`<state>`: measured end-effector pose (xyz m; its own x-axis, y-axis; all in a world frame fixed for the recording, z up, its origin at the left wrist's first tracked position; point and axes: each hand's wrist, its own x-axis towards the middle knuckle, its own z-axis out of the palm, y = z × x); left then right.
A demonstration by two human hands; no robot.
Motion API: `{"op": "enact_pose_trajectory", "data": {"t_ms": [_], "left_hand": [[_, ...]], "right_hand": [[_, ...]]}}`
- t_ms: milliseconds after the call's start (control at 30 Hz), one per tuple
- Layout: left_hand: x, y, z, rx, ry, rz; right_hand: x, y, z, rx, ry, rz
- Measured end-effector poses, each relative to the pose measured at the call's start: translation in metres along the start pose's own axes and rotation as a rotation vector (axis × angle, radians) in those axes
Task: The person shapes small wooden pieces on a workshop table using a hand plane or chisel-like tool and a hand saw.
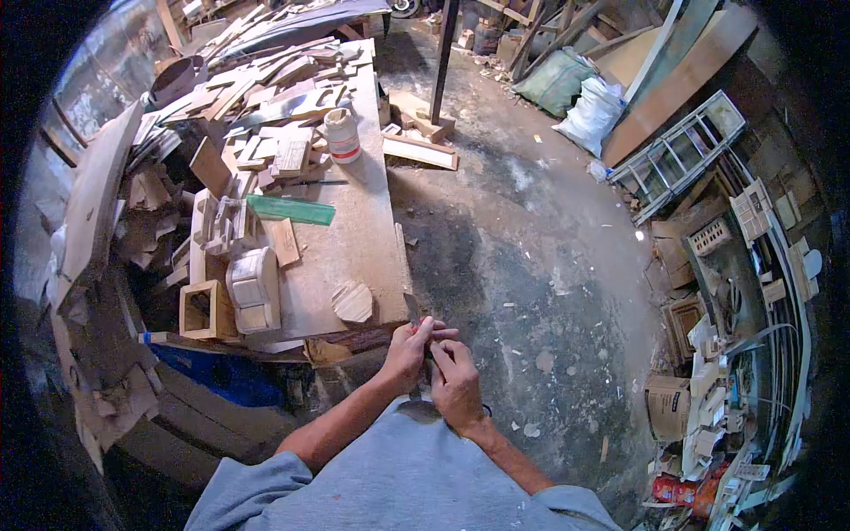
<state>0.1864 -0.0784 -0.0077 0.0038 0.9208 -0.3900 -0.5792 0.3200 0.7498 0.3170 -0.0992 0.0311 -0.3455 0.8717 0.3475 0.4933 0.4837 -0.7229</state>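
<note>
My left hand (406, 351) is closed around a small bladed tool (412, 306). Its flat metal blade points up past my fingers, and a bit of red shows at the grip. My right hand (457, 384) is right beside it, fingers curled and pressed together near a dark narrow piece between the hands; what they pinch is hidden. Both hands are in front of my chest, off the corner of the workbench (372, 239). Nearest on the bench is a round striped wooden disc (352, 302).
Wood scraps (266, 80), a white jar (342, 136), a green strip (290, 210), a square wooden box (205, 309) and a rounded wooden block (254, 290) crowd the bench. Across the concrete floor (531, 292) are white sacks (590, 119), a ladder frame (682, 152) and a cardboard box (667, 407).
</note>
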Motion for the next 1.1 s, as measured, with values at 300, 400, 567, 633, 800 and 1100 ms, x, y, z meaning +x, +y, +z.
{"op": "enact_pose_trajectory", "data": {"t_ms": [300, 400, 567, 633, 800, 1100], "left_hand": [[-0.005, -0.008, 0.01, -0.055, 0.077, -0.039], [-0.006, -0.011, 0.008, -0.031, 0.081, 0.002], [-0.01, -0.011, 0.003, 0.027, 0.094, -0.018], [-0.013, -0.008, -0.003, 0.005, 0.061, -0.048], [-0.023, 0.009, -0.001, 0.24, 0.162, 0.102], [-0.014, 0.079, -0.118, 1.618, 0.344, 0.726]], "right_hand": [[0.002, 0.017, 0.005, -0.147, -0.075, -0.03], [0.007, 0.012, 0.005, -0.33, -0.199, 0.041], [0.005, 0.028, 0.023, -0.432, -0.303, 0.1], [0.006, 0.029, 0.026, -0.401, -0.359, 0.147], [0.011, 0.049, 0.05, 0.15, -0.136, 0.116], [0.028, 0.033, 0.093, 0.194, -0.216, 0.383]]}}
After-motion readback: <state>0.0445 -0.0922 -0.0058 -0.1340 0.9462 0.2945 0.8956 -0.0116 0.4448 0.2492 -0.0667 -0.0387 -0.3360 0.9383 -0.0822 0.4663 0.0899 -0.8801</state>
